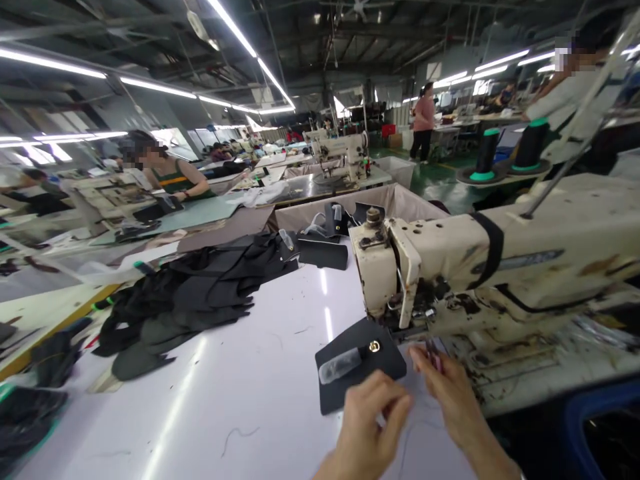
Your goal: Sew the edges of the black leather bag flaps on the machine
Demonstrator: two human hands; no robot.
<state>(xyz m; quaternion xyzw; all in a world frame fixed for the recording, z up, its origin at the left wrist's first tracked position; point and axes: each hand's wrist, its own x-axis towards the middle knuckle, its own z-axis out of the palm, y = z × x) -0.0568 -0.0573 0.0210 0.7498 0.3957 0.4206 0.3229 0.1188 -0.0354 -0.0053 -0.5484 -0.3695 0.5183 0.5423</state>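
A black leather-like panel [345,393] lies flat on the white tabletop below the sewing machine head [375,273]. It carries a gold clasp [375,347] and a strip wrapped in cloudy plastic [341,366]. My left hand [373,423] is at the panel's near edge, fingers curled into a pinch; whatever is between them is hidden. To the right, by the machine's needle area, my right hand [450,393] is closed around a small pink-and-dark tool [437,359], perhaps thread snips, mostly covered by the fingers.
Dark cut pieces [200,293] are heaped at the left. More black panels [323,253] lie behind the machine, before a cloth-lined bin [400,200]. Black thread cones [485,157] stand at upper right. Loose threads lie on the table. Other people work or stand farther off.
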